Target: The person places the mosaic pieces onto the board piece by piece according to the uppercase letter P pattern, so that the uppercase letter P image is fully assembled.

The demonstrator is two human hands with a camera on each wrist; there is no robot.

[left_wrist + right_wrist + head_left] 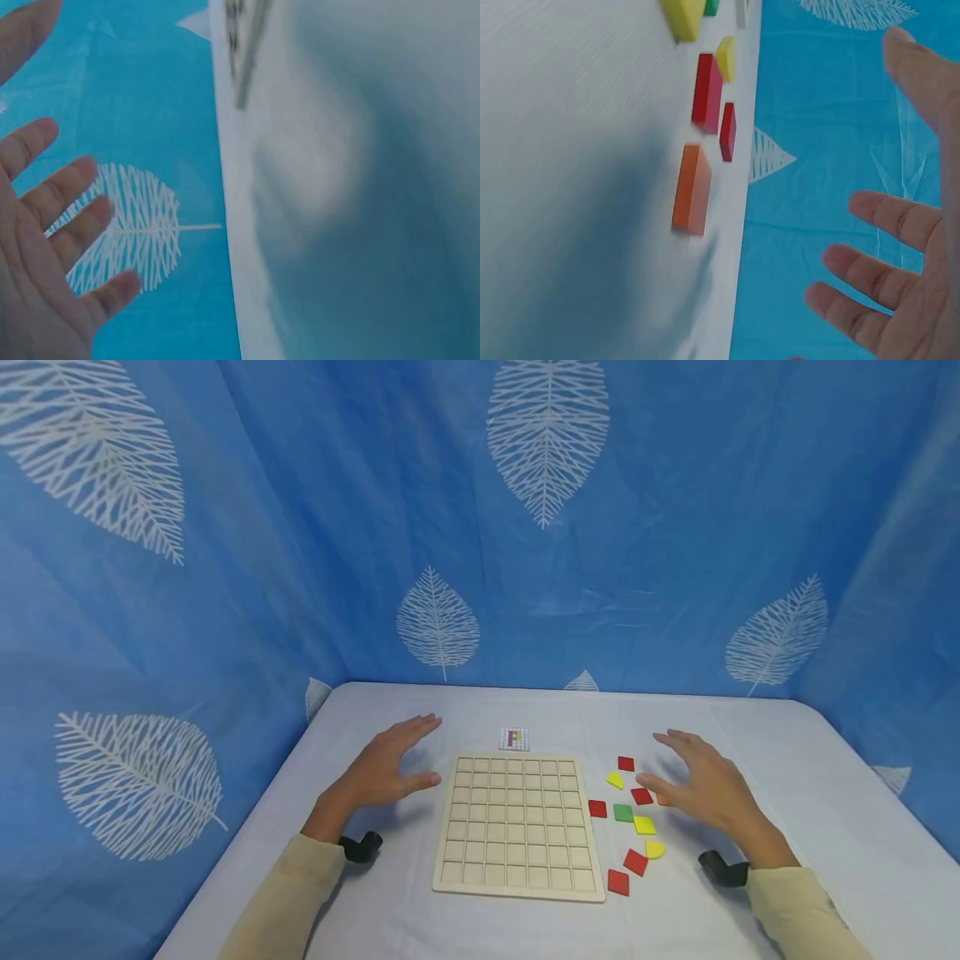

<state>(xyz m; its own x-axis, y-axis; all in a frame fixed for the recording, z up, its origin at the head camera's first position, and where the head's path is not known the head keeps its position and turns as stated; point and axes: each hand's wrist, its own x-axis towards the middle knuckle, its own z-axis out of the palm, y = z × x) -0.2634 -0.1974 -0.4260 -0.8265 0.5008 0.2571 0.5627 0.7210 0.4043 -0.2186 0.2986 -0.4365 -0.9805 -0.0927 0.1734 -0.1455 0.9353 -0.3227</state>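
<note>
A pale wooden grid board (pixel 517 893) lies flat on the table, its square cells bare. My left hand (pixel 386 766) hovers beside the board's left edge, fingers spread and holding nothing; the left wrist view shows the palm (pixel 37 277). On the other side, my right hand (pixel 705 782) is held above the table with fingers apart, near several loose coloured tiles. Among these are a green tile (pixel 623 812), a yellow square tile (pixel 644 825), a yellow rounded tile (pixel 655 849), a red tile (pixel 618 882) and an orange tile (pixel 691 191), partly hidden by the right hand in the head view.
Behind the board lies a small pattern card (pixel 514 739) with a coloured grid. The table (pixel 375 910) has a white cover. Blue curtains (pixel 330 527) with white leaf prints hang behind it and at the sides.
</note>
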